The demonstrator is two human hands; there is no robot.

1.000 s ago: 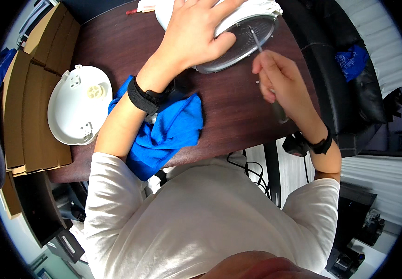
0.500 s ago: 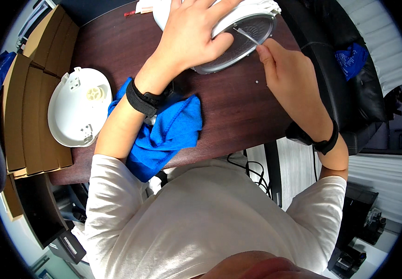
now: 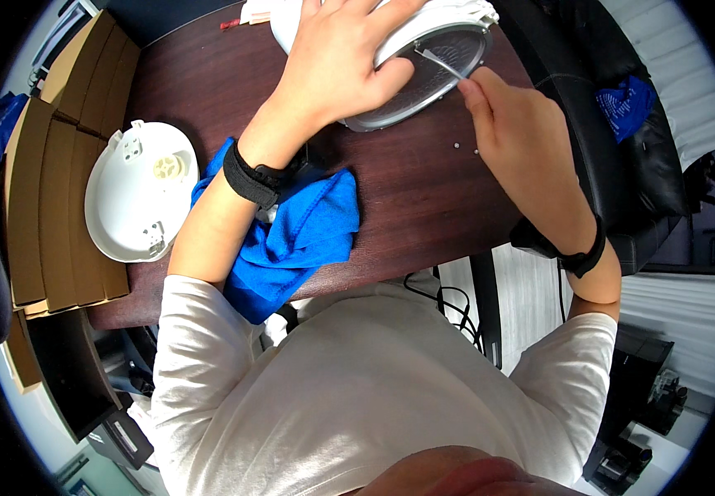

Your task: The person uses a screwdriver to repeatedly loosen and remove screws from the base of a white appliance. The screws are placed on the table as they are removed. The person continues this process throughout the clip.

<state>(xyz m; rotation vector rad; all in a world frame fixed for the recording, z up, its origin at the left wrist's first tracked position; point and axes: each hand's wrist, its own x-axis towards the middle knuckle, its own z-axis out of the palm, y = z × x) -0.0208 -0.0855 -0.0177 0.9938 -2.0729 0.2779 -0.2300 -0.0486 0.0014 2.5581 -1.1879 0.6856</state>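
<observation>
My left hand (image 3: pixel 341 58) grips the white oval appliance (image 3: pixel 477 12) at the top, fingers spread over it and thumb bent by the grey rim of its perforated metal face (image 3: pixel 452 66). My right hand (image 3: pixel 510 124) is closed on a screwdriver (image 3: pixel 444 64), whose tip meets the upper left of that rim; its handle is hidden in the palm. Tiny metal pieces (image 3: pixel 456 145) lie on the wood below. Under my left wrist lies a crumpled blue cloth (image 3: pixel 299 231), partly covering something black (image 3: pixel 308 161).
A white oval plastic cover (image 3: pixel 130 211) with small fittings and a cream wheel (image 3: pixel 167 166) sits left, beside stacked cardboard boxes (image 3: pixel 55 207) on the dark wooden desk (image 3: pixel 407 207). A red-tipped item (image 3: pixel 229 25) lies at the back. A black sofa (image 3: pixel 638 182) holds a blue bag (image 3: pixel 622 107).
My right hand has turned over and shifted slightly right, and the screwdriver's tip has moved left along the rim. My left hand has stayed nearly still.
</observation>
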